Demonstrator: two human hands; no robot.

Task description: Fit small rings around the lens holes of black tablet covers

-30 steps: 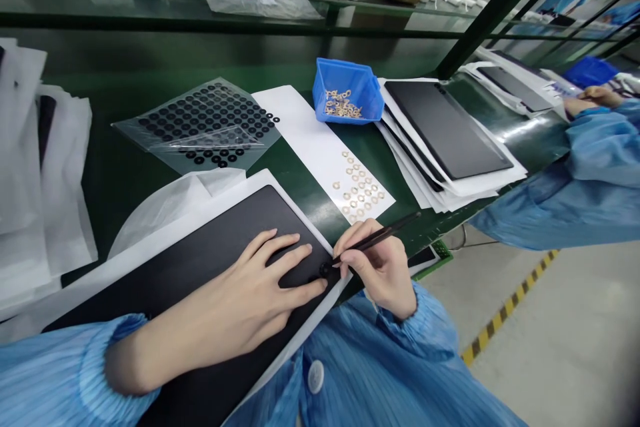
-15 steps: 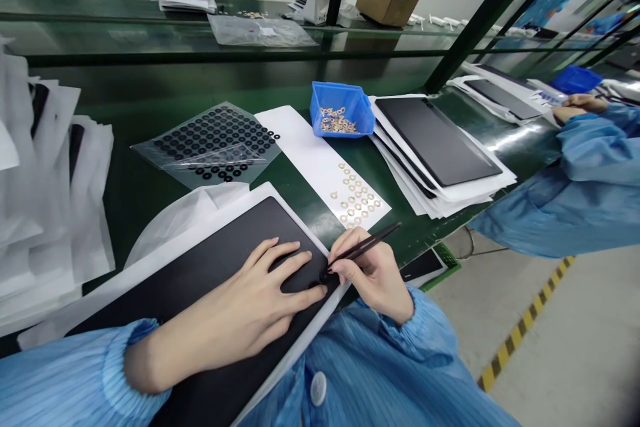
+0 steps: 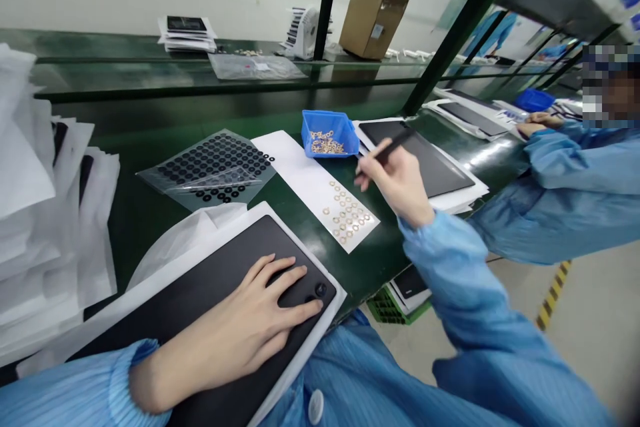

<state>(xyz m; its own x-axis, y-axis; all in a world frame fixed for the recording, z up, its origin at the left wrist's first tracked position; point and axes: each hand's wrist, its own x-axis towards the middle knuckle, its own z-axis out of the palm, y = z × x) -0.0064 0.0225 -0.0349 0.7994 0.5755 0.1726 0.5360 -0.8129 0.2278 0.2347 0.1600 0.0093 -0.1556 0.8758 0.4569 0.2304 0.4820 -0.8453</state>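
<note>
My left hand lies flat with fingers spread on a black tablet-like panel, which rests on white foam sheeting. Close to its fingertips, a small black ring sits at the panel's corner. My right hand, raised and slightly blurred, grips dark tweezers. It hovers to the right of a blue bin of small tan rings. Below and left of it, a white sheet carries rows of tan rings. Whether the tweezer tips hold anything cannot be made out.
A clear sheet of black rings lies behind the panel. White-wrapped pieces are stacked at left, and more panels at right. A green crate stands below the table edge. A co-worker in a blue sleeve sits at far right.
My right hand has lifted off the panel's corner with the tweezers and moved up and right towards the blue bin. My left hand stays on the panel. The camera view has tilted up.
</note>
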